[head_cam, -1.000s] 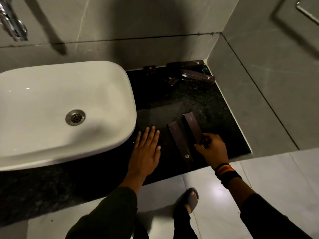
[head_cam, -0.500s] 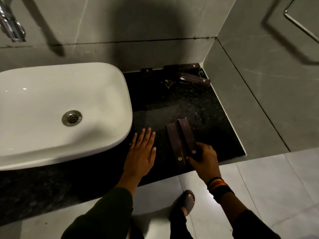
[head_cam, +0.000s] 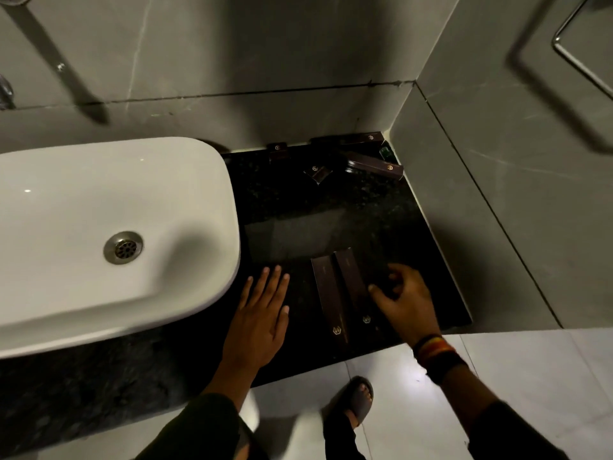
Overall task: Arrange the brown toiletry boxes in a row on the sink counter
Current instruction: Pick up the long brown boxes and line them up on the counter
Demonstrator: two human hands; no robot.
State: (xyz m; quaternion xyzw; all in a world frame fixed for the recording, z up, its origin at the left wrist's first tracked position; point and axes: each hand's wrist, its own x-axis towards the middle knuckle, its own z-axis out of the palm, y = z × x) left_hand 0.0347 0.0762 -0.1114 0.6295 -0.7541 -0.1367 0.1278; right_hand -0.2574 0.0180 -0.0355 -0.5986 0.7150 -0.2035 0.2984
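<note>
Two long brown boxes lie side by side near the front edge of the black counter (head_cam: 298, 227): the left one (head_cam: 328, 297) and the right one (head_cam: 351, 283). My right hand (head_cam: 404, 300) hovers just right of them, fingers loosely curled and empty. My left hand (head_cam: 262, 310) rests flat on the counter to their left. At the back corner lie several more brown boxes: a long one (head_cam: 374, 166), another against the wall (head_cam: 358, 139), a small one (head_cam: 317, 172) and a small one (head_cam: 278, 151) by the wall.
A white basin (head_cam: 109, 227) with a metal drain takes up the left. Grey tiled walls close the back and right. A small green item (head_cam: 386, 152) sits in the corner. A metal rail (head_cam: 577, 51) is on the right wall. My sandalled foot (head_cam: 358, 400) is below.
My right hand let go of the right long box, which now lies beside the left one, and drew slightly to the right. The left hand stayed flat.
</note>
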